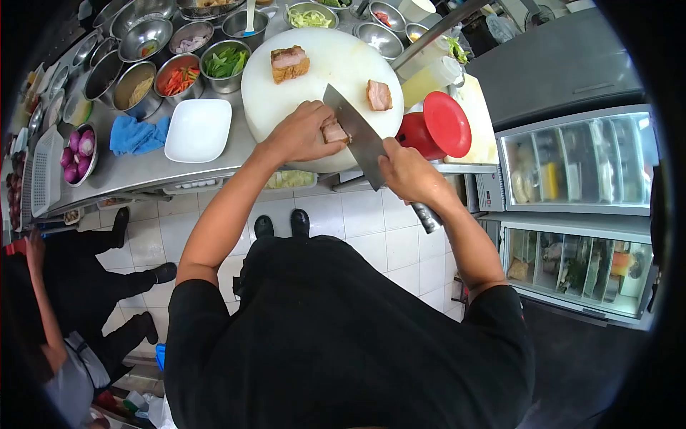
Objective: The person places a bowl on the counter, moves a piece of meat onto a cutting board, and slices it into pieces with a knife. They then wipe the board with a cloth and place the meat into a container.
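My right hand [413,174] is wrapped round the handle of a cleaver [359,136], its broad blade slanting over the front of a round white cutting board [332,61]. Closed around a small chunk of pork belly [334,131], my left hand [304,134] pins it to the board. The blade stands right beside the cut face of that chunk. Farther back on the board sits a larger block of pork belly [289,64] with browned skin. Another cut piece of pork [379,94] lies at the board's right side.
Left of the board are a white square plate [199,131], a blue cloth [138,135] and several metal bowls, including sliced red peppers [180,80]. Red containers [444,125] stand close on the right, near glass-fronted fridge drawers [577,161]. Another person [61,286] is at lower left.
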Demonstrator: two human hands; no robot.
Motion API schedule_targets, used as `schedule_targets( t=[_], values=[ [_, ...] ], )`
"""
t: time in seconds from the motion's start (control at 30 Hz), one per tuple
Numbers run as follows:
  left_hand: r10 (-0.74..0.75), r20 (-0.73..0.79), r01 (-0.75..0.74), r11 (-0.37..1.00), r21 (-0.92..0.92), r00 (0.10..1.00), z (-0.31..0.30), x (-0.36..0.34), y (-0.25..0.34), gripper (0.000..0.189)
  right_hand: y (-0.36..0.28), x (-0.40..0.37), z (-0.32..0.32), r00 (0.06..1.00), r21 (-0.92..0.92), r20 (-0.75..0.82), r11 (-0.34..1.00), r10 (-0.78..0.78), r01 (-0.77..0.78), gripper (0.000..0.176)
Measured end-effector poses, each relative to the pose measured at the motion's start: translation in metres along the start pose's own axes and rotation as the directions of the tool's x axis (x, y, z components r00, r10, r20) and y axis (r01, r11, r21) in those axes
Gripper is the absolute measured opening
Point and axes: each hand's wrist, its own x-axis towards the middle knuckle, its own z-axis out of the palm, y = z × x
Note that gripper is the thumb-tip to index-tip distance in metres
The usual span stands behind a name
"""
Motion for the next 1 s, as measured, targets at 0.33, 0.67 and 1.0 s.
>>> schedule_targets(
  t=[0.33, 0.67, 1.0],
  values=[
    [0.023, 0.087, -0.026, 0.999, 0.039, 0.996, -0.012, -0.001, -0.005, 0.046, -0.019, -0.036, -0.023, 0.992, 0.012, 0.055, 0.994, 0.11, -0.111, 0.022],
    [0.004, 0.103, -0.004, 1.0, -0.006, 0.995, -0.01, 0.002, -0.006, 0.04, -0.027, -0.017, -0.016, 0.987, -0.05, 0.125, 0.994, 0.1, -0.094, 0.024],
    [0.021, 0.049, -0.018, 0.997, -0.07, 0.999, -0.008, -0.001, -0.011, 0.039, -0.019, 0.001, 0.0, 0.994, -0.071, 0.109, 0.997, 0.022, -0.014, 0.022]
  ],
)
